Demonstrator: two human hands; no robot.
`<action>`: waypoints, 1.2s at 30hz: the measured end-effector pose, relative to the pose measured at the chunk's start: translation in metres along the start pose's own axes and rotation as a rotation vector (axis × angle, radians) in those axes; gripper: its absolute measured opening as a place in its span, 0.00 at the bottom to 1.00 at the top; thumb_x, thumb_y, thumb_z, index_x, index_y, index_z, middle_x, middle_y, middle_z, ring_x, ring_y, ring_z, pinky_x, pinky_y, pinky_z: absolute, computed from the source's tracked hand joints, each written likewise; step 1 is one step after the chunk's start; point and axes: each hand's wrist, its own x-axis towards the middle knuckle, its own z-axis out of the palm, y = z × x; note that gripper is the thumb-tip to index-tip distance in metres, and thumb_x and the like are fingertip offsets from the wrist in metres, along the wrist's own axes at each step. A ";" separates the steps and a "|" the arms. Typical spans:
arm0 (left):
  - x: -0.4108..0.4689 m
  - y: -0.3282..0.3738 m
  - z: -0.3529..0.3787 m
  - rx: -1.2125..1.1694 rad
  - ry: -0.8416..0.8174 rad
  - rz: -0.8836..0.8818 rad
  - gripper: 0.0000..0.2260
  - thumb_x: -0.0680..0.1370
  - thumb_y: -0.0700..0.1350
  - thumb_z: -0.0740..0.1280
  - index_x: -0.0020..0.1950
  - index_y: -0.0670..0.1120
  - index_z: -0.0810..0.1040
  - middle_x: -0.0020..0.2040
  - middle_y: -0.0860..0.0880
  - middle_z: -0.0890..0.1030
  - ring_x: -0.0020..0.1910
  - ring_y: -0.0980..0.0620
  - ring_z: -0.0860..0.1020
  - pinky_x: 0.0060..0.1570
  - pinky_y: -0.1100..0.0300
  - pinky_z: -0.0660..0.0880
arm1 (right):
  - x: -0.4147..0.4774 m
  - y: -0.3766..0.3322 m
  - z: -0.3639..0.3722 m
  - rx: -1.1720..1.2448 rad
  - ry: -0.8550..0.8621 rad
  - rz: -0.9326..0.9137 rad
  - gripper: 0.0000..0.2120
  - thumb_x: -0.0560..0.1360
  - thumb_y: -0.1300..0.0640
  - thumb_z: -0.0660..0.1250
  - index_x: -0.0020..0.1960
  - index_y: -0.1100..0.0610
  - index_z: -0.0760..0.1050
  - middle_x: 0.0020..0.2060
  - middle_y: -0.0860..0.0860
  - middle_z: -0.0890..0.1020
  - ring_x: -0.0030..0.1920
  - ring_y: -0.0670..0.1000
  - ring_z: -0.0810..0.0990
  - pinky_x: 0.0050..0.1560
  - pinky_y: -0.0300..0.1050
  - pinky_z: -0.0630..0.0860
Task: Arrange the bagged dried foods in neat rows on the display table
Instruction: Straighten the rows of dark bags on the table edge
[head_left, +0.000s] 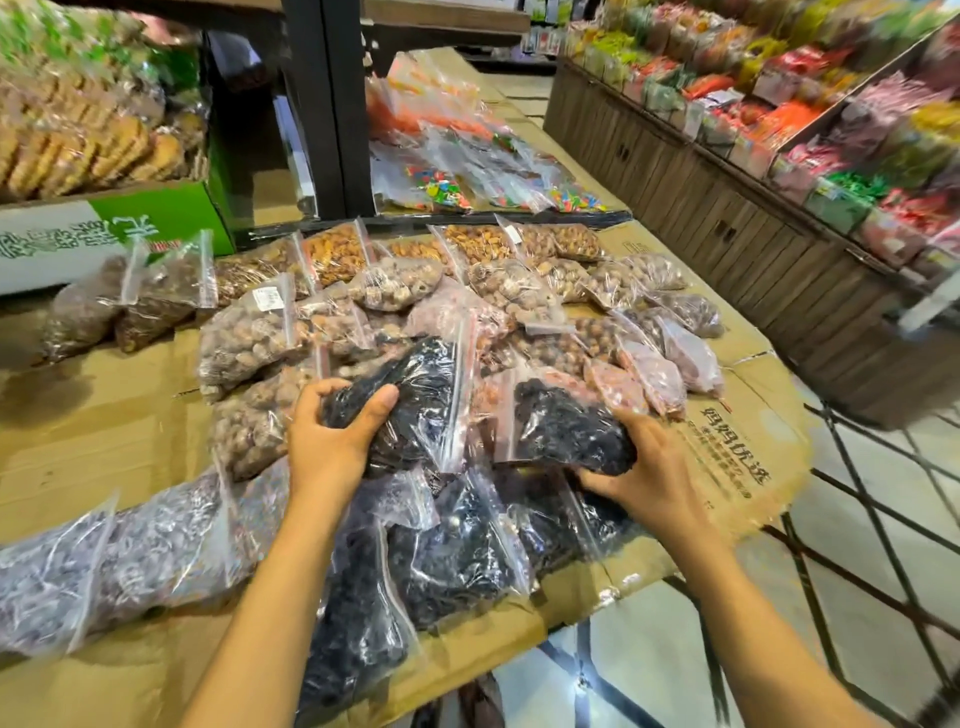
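Note:
Clear zip bags of dried foods lie on a table covered with flattened cardboard (737, 452). My left hand (332, 436) grips a bag of black dried fruit (415, 395) from its left end. My right hand (649, 467) holds a second bag of black dried fruit (566, 426) from its right side. More black bags (457, 551) are heaped under both hands. Behind them sit bags of brown nuts (249, 338), pinkish bags (654, 374) and orange-brown bags (337, 254) in rough rows. Purple-grey bags (104, 561) lie at the near left.
A green and white carton (104, 228) of packed biscuits stands at the back left. A black post (327, 104) rises behind the bags. Bags of coloured sweets (441, 182) lie beyond. A wooden shelf unit (727, 197) with packaged goods runs along the right, across a tiled aisle.

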 end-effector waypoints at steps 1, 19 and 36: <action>-0.004 -0.001 0.003 -0.013 -0.007 -0.032 0.18 0.70 0.55 0.72 0.53 0.47 0.73 0.51 0.53 0.75 0.54 0.53 0.71 0.45 0.65 0.67 | -0.011 0.009 0.000 0.028 0.034 0.032 0.36 0.57 0.53 0.83 0.59 0.65 0.74 0.49 0.58 0.81 0.49 0.51 0.76 0.51 0.28 0.64; -0.112 -0.016 0.147 -0.418 0.094 -0.474 0.43 0.53 0.75 0.72 0.63 0.54 0.77 0.63 0.49 0.79 0.63 0.45 0.76 0.61 0.41 0.71 | -0.008 0.216 -0.047 0.246 -0.033 -0.072 0.37 0.58 0.61 0.82 0.63 0.62 0.72 0.56 0.61 0.79 0.56 0.60 0.78 0.58 0.50 0.73; -0.176 0.000 0.162 -0.408 0.192 -0.402 0.38 0.61 0.68 0.66 0.64 0.47 0.76 0.56 0.44 0.82 0.49 0.46 0.82 0.41 0.56 0.78 | 0.029 0.196 -0.046 -0.151 -0.800 -0.300 0.60 0.55 0.27 0.70 0.77 0.49 0.46 0.76 0.51 0.56 0.76 0.54 0.54 0.75 0.60 0.52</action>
